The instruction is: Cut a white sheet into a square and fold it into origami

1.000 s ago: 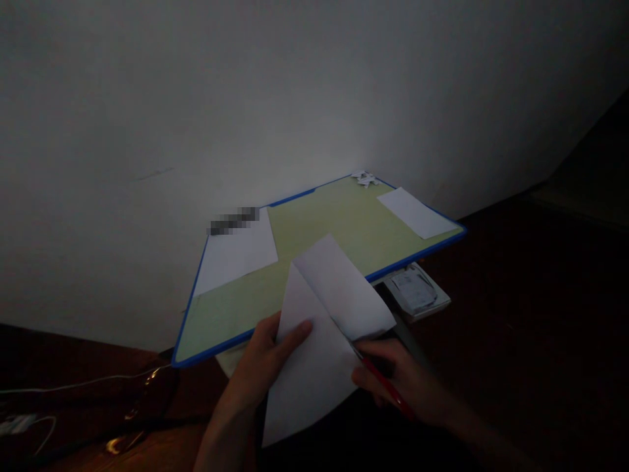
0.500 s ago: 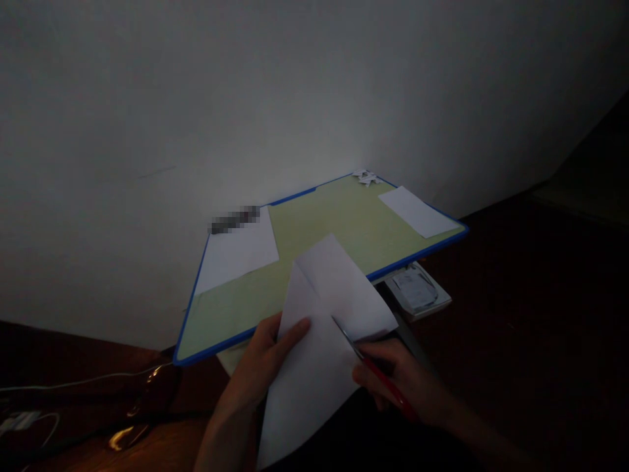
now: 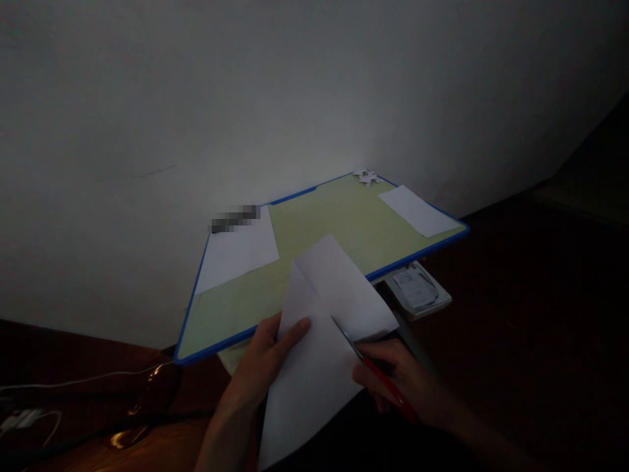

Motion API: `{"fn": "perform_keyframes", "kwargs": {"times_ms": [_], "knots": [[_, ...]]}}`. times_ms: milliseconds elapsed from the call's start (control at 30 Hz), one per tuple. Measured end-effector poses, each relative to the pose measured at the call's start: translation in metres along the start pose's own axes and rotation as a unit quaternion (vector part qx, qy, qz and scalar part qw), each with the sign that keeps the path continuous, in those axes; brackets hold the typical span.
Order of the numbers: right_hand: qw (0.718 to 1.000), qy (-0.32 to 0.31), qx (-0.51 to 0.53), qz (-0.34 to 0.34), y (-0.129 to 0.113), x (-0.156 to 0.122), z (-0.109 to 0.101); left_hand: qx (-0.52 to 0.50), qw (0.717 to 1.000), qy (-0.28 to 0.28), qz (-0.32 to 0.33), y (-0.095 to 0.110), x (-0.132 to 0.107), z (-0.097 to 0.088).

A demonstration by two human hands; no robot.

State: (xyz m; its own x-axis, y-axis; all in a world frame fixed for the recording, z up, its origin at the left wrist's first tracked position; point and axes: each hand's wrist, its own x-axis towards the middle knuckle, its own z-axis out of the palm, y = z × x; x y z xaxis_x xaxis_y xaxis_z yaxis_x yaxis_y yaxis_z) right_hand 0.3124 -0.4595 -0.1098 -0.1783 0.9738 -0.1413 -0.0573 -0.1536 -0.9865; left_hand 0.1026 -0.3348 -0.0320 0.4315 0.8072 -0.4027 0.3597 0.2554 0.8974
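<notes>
A white sheet of paper (image 3: 314,367) is held up over the front edge of the table, tilted toward me. My left hand (image 3: 275,344) is closed on its left edge, thumb on top and the fingers hidden behind. My right hand (image 3: 393,370) grips a pair of scissors (image 3: 381,379) with red handles. The visible blade lies on the paper and points up and left toward its middle. A cut runs in from the right side, with the paper's right flap above the blade. The other blade is hidden.
The light green table (image 3: 314,219) has a blue rim and stands against a grey wall (image 3: 295,85). White sheets lie at its left (image 3: 240,252) and right (image 3: 417,211). Small paper pieces (image 3: 367,177) sit at the far corner. Below the right edge is a white box-like object (image 3: 417,292).
Almost nothing differs. Both hands, the paper and the scissors keep the same places.
</notes>
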Motion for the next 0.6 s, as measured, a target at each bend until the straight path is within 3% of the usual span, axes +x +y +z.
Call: {"fn": "perform_keyframes", "kwargs": {"times_ms": [600], "knots": [[1.000,-0.003,0.003,0.002,-0.0007,-0.0003,0.0012,-0.006,1.000,0.004,-0.005,-0.0048,0.0019,0.0003]]}}
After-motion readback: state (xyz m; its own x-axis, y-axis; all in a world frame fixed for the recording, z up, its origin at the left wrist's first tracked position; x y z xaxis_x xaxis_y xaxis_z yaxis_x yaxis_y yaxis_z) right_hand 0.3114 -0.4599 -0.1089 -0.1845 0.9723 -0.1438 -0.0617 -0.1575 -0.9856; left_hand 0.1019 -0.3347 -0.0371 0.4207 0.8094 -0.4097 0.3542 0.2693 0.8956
